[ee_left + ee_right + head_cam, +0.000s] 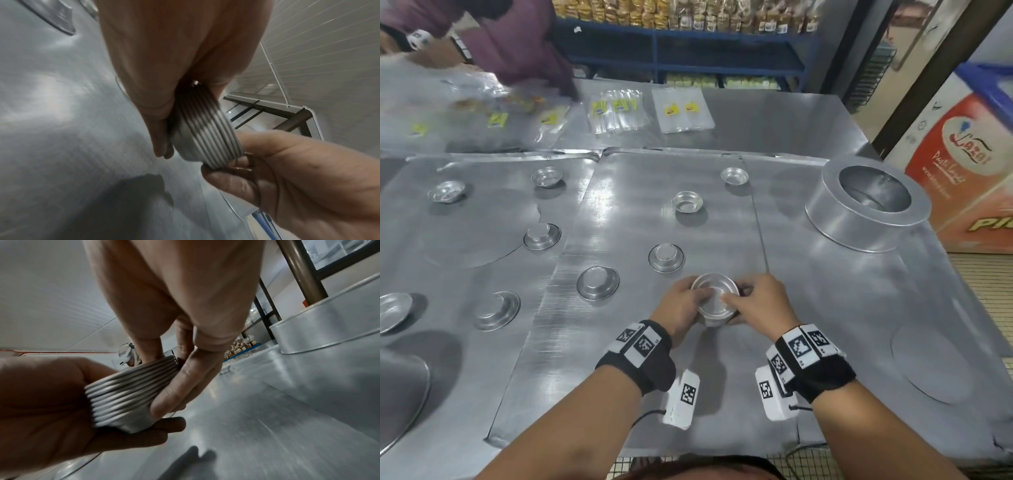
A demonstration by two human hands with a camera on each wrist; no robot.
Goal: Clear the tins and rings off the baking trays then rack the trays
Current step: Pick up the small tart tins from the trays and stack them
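Both hands hold a nested stack of small round metal tins [715, 300] just above the middle baking tray [619, 342]. My left hand [685, 303] cups the stack from the left and underneath. My right hand [748, 301] grips its right side, fingers curled round the rims. The wrist views show the stack's [207, 138] [131, 392] several ribbed rims between the left hand [166, 141] [61, 402] and the right hand [267, 170] [176, 386]. Loose tins lie on the tray, some upturned [666, 257], [598, 283], some upright [687, 201], [734, 175].
A left tray [465, 240] carries more small tins [542, 236], [446, 191], [496, 310]. A tall metal ring [866, 205] stands at the right. Plastic bags [616, 109] lie at the back, where another person's arm [482, 37] reaches in. A cardboard box [962, 164] stands right of the table.
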